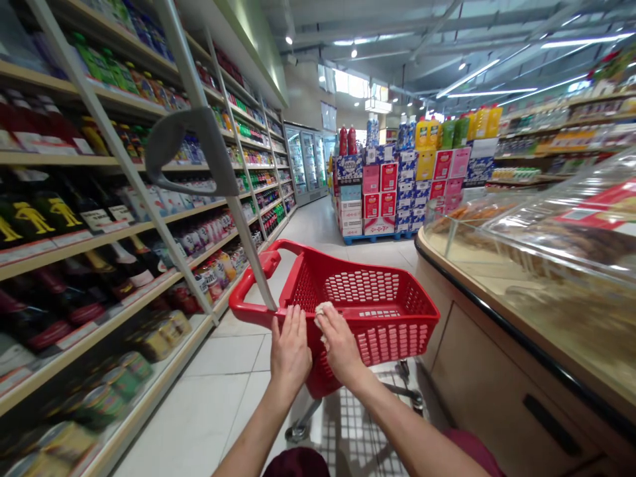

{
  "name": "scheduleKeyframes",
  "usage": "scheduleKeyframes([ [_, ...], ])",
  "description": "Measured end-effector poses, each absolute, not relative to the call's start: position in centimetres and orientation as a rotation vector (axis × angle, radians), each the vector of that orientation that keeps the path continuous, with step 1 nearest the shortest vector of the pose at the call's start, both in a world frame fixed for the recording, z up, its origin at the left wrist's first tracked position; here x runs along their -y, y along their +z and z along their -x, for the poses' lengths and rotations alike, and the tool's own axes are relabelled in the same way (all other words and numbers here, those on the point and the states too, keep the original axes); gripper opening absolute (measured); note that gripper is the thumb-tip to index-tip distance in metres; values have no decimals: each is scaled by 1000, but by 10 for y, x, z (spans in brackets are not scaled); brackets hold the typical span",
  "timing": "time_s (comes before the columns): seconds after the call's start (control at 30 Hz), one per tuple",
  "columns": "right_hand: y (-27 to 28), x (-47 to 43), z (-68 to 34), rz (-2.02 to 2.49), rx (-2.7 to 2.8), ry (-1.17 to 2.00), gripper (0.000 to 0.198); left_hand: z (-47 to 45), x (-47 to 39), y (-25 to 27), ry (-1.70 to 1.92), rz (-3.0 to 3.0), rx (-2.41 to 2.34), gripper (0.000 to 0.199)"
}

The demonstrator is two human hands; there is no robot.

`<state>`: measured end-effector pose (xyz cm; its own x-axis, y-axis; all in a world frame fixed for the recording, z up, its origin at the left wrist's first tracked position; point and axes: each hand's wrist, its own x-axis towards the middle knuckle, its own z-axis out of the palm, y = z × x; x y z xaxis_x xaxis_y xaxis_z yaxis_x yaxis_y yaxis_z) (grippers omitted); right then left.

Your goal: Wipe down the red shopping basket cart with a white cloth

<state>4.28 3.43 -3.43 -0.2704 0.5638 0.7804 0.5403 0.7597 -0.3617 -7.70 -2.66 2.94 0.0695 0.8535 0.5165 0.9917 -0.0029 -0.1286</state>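
Hands meet on our red cart basket at its near rim: our left hand lies flat, fingers released, against the wall; our right hand, at three o'clock from it, clenches a pale cloth under its fingertips.

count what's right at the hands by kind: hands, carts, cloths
hands on the cart: 2, left hand flat on the rim, right hand pressing the cloth
red shopping cart: 1
white cloth: 1
total: 4
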Motion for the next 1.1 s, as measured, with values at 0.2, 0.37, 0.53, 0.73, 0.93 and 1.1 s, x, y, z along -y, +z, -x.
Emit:
scheduleKeyframes([
  [0.2, -42, -45, -63, 973, 1841, 54, 63, 113, 38, 33, -651, 1698, 1789, 53],
  [0.37, -19, -34, -22, 874, 1870, 160, 60, 138, 29, 35, -573, 1600, 1896, 60],
  [0.53, 3, -20, 20, 713, 1952, 134, 61, 138, 29, 31, -541, 1648, 1892, 63],
  [0.73, -5, -30, -6, 856, 1865, 114, 59, 126, 37, 32, -584, 1687, 1914, 63],
  [0.93, 5, -12, 19, 654, 1918, 40, 48, 121, 37, 38, -591, 1738, 1911, 55],
  [1.1, 0, -27, -19, 797, 1885, 45, 56, 117, 40, 45, -578, 1799, 1888, 59],
])
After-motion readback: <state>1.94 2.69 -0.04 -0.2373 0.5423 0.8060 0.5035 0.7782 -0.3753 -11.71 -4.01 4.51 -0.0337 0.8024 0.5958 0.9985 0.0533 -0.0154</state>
